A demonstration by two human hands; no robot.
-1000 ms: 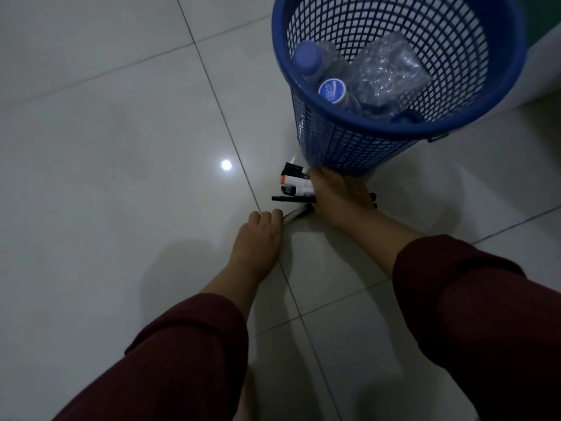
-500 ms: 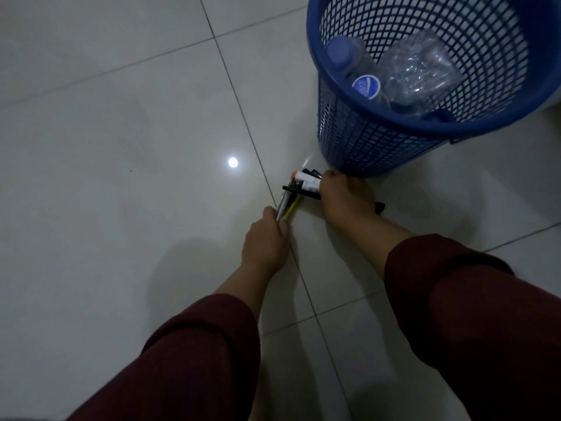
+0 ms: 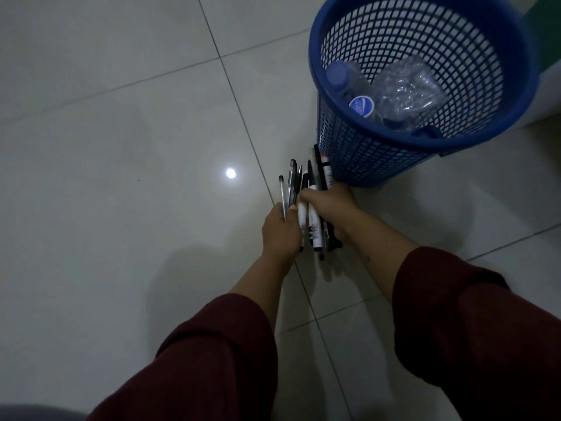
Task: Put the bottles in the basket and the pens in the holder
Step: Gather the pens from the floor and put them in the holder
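I am gripping a few thin pens (image 3: 288, 185) in my left hand (image 3: 280, 230), fingers curled round their lower ends so the tips are fanning upward. My right hand (image 3: 331, 208) is closing round the thicker markers (image 3: 312, 220), thumb across the front, and the two bundles are touching side by side just above the floor (image 3: 121, 208). To do this step well, I am judging that I should be squaring both bundles into one grip, ends level, before carrying them off, since the loose fan could slip a pen out. Just beyond the markers, the blue basket (image 3: 364, 159) is standing on the tiles, and the bottles (image 3: 379, 92) are already lying inside it, one with a blue cap (image 3: 337, 75). No holder is showing anywhere, so I cannot tell where the pens must go. The basket wall is crowding the pen tips, and my sleeves (image 3: 473, 323) are hiding the near floor.
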